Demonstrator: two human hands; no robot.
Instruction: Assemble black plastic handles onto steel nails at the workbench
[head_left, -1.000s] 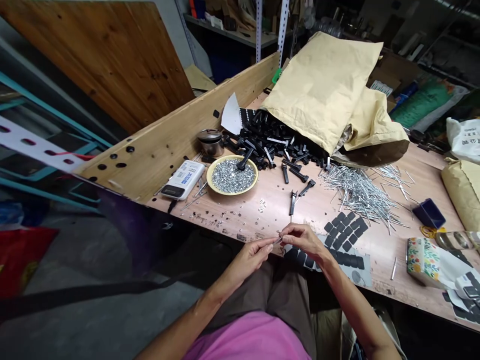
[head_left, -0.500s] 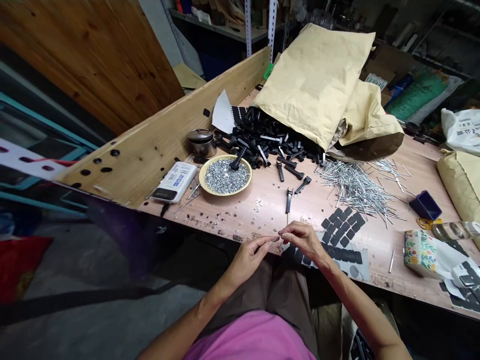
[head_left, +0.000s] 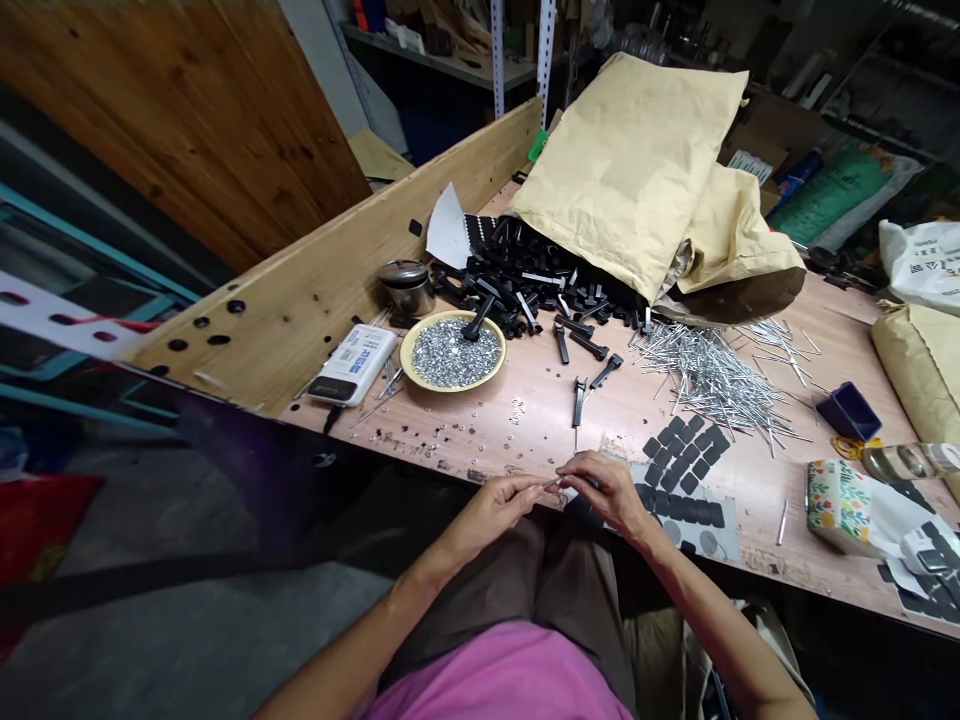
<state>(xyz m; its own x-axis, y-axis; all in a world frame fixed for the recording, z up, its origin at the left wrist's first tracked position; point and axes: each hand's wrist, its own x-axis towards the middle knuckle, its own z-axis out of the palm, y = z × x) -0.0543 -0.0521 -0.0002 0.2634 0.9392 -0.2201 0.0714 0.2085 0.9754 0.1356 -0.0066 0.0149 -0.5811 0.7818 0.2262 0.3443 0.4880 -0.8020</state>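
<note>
My left hand (head_left: 496,508) and my right hand (head_left: 609,490) meet at the table's front edge, fingertips pinched close together. Between them runs a thin metal rod (head_left: 553,482), gripped by both hands; its right end is hidden in my right fingers. Just beyond the hands lies a black plastic part (head_left: 579,402) with a metal rod sticking out toward me. Another black part (head_left: 606,371) rests behind it. Under and beside my right hand is a grey sheet (head_left: 709,540) bearing rows of black rounded pads (head_left: 679,455).
A yellow bowl (head_left: 406,370) of small metal pieces stands left, beside a white-and-black device (head_left: 352,362) and a metal pot (head_left: 406,285). Black parts (head_left: 525,275) spill from a paper sack (head_left: 622,170). Loose metal rods (head_left: 720,385), a dark blue box (head_left: 849,411) and a floral box (head_left: 840,500) lie right.
My right fingers have shifted slightly and curl more over the rod, which now shows more clearly between the hands. The view has moved a little; the things on the table stay put.
</note>
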